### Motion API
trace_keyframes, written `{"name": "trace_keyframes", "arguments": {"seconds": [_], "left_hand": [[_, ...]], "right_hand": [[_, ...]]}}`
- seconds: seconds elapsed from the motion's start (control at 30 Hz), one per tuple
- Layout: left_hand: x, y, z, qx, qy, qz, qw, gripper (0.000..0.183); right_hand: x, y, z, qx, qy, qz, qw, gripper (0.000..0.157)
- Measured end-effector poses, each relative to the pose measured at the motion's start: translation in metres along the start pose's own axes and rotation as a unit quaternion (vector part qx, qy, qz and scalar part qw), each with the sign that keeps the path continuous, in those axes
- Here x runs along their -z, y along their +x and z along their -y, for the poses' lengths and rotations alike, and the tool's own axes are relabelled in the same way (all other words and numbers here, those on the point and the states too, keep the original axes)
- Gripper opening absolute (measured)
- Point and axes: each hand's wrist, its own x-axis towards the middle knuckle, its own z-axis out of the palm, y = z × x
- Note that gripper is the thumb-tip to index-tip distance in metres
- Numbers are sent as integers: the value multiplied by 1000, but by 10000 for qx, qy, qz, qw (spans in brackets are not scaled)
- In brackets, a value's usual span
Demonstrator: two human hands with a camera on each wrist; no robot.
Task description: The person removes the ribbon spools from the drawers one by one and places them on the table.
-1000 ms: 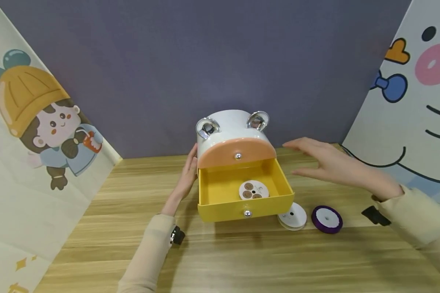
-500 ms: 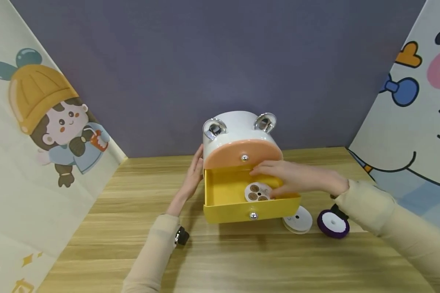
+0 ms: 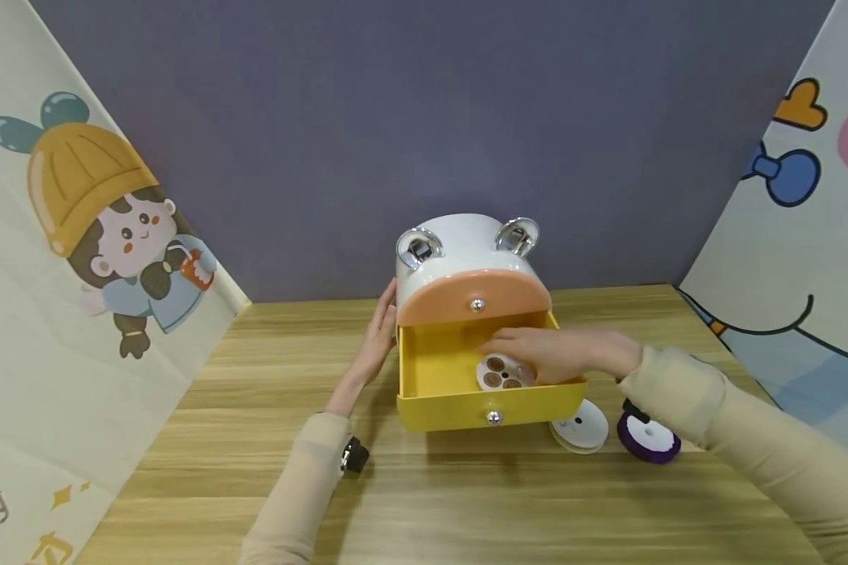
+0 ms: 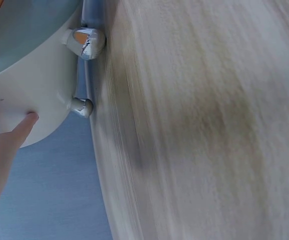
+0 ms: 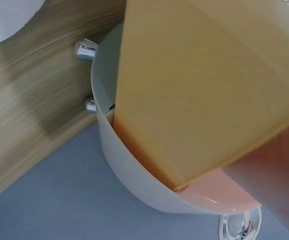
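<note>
In the head view, a white animal-faced drawer box (image 3: 466, 243) with silver ears stands on the table, its yellow drawer (image 3: 431, 369) pulled out. A white disc-shaped spool (image 3: 493, 375) with brown circles lies in that drawer. My right hand (image 3: 551, 357) reaches over the drawer's right wall, its fingers at the spool's far edge; the thumb is hidden, and whether it pinches the spool is unclear. Against the box's left side rests my left hand (image 3: 376, 341) with extended fingers; a fingertip (image 4: 30, 118) touches the white wall in the left wrist view.
A white spool (image 3: 585, 430) lies on the wooden table (image 3: 452, 494) by the drawer's front right corner. Right of it, partly under my right wrist, lies a purple ribbon spool (image 3: 648, 441). An orange upper drawer front (image 3: 473, 294) sits above, and a grey panel (image 3: 396, 118) rises behind.
My right hand has moved left from beside the box into the drawer, down to the spool. My left hand has stayed at the box's side. The whole view has shifted slightly.
</note>
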Motion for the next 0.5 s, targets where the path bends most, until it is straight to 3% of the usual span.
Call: {"name": "trace_keyframes", "arguments": {"seconds": [0.3,0.5], "left_hand": [[-1,-1,-1,81,-61,-15,9999,52],[-1,-1,-1,62,-59,-33,10000,52]], "right_hand": [[-9,5,-2,76,209,187,9996,69],[-11,8,-3,292,-203,-6,9994,64]]}}
